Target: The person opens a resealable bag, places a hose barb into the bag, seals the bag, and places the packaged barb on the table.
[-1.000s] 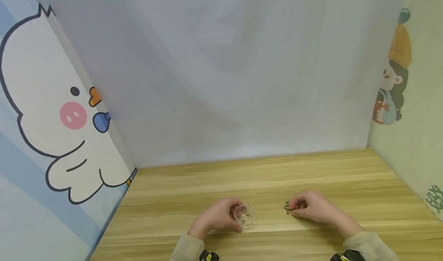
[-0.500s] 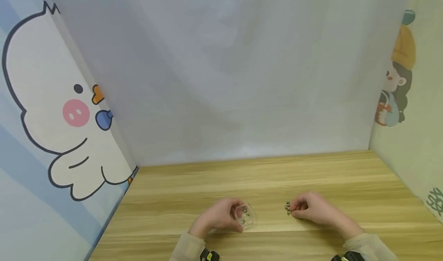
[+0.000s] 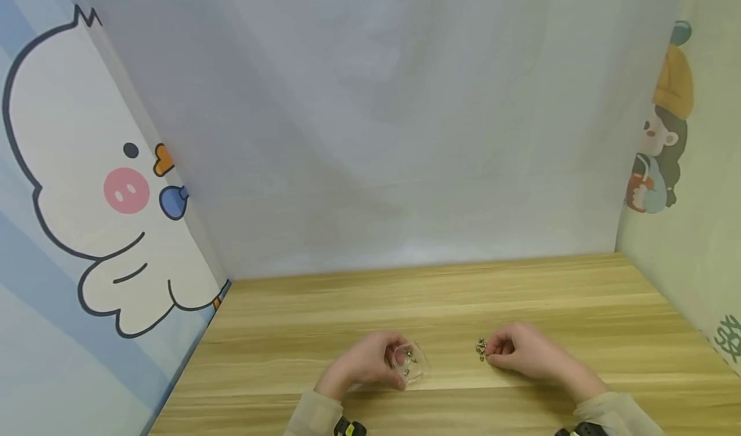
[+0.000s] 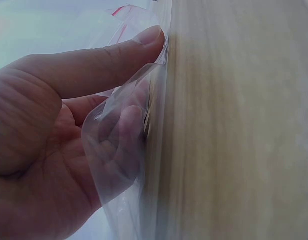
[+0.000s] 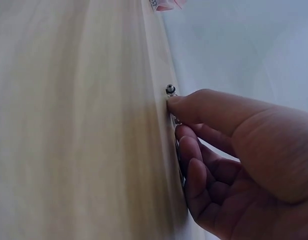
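My left hand point(image 3: 370, 359) holds a clear plastic zip bag point(image 4: 114, 155) by its mouth, thumb on one side and fingers behind the film. A red seal line shows near the bag's top edge. Inside it, in the head view, lie a few small shiny metal screws point(image 3: 408, 355). Across from it, my right hand point(image 3: 523, 351) rests at a little pile of similar screws point(image 3: 481, 349) on the wood. In the right wrist view one screw point(image 5: 170, 89) shows just past the thumb tip point(image 5: 178, 104), and a bit of metal glints between thumb and curled index finger.
A wood-grain tabletop point(image 3: 324, 307) lies under both hands. Behind it rises a pale grey backdrop point(image 3: 393, 134). Side panels carry a cartoon bird point(image 3: 75, 127) on the left and a cartoon figure point(image 3: 657, 140) on the right. Each wrist wears a black strapped device.
Both hands keep almost the same place, the left at the bag and the right at the screws. The head view tilts slightly.
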Action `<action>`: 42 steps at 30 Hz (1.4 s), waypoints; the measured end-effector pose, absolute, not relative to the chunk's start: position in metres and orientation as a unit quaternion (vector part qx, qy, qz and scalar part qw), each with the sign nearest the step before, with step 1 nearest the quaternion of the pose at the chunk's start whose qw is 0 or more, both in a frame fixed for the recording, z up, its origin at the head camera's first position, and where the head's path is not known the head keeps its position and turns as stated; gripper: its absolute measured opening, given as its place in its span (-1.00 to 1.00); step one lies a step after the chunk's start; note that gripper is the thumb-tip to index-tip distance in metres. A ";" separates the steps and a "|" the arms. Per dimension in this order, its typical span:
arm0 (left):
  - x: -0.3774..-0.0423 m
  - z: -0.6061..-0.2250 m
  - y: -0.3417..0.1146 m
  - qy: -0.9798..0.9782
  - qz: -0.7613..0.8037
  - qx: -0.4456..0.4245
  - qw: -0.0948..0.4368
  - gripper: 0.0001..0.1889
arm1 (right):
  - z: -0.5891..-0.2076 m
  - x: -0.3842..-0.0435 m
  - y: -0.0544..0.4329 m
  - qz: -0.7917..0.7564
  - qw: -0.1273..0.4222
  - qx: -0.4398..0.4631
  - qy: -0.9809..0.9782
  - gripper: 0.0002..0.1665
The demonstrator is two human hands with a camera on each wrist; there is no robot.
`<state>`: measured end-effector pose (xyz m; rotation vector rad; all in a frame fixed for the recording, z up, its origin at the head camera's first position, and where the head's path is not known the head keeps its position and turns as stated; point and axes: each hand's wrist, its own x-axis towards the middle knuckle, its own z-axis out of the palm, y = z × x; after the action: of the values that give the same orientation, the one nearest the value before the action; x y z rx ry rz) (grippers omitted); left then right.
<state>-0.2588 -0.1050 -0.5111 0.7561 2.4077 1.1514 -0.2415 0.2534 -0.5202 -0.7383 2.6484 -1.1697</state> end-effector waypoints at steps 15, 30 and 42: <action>-0.259 -0.510 -0.106 0.854 0.407 0.268 0.184 -0.44 | -0.521 -0.242 0.254 -0.402 0.081 -0.241 0.879 -0.95; -0.257 -0.510 -0.107 0.853 0.413 0.259 0.187 -0.44 | -0.515 -0.238 0.254 -0.410 0.090 -0.239 0.876 -0.91; -0.254 -0.510 -0.107 0.844 0.434 0.245 0.195 -0.40 | -0.509 -0.236 0.243 -0.410 0.090 -0.252 0.872 -0.91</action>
<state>-0.2543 -0.1071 -0.5101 0.6878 2.3671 1.2177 -0.2364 0.2432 -0.5091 -0.7497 2.5927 -1.2188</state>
